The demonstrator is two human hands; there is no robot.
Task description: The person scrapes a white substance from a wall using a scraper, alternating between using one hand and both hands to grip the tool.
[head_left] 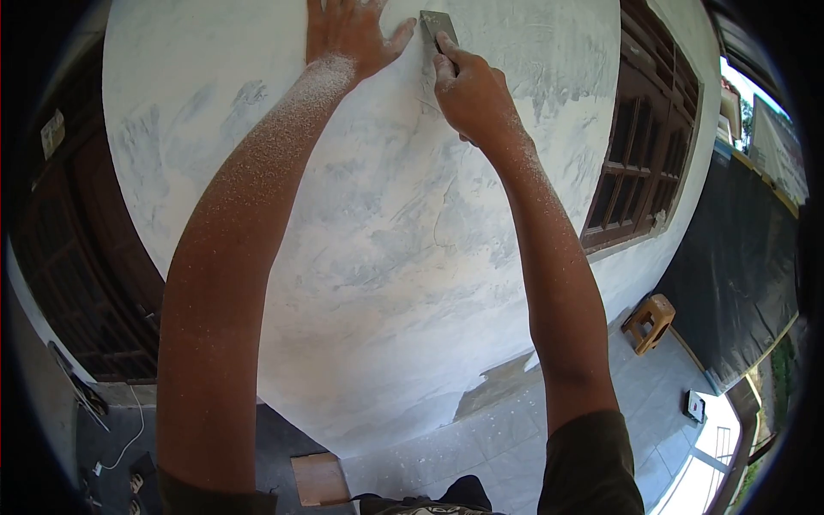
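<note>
A patchy white plastered wall [369, 232] fills the middle of the view, with grey smears and a fine crack. High on it, my right hand [476, 90] grips a putty knife [440, 30], its flat metal blade pointing up against the wall. To the left, my left hand [356, 39] lies flat on the wall with the thumb spread; its fingertips run out of the top of the view. White dust covers both wrists and forearms, thickest on the left.
A brown wooden window [639, 129] is set in the wall at right, and a dark wooden door [77, 266] stands at left. Below are a plastic stool [650, 324], a brown board [319, 479], a white cable [129, 433] and tiled floor [506, 421].
</note>
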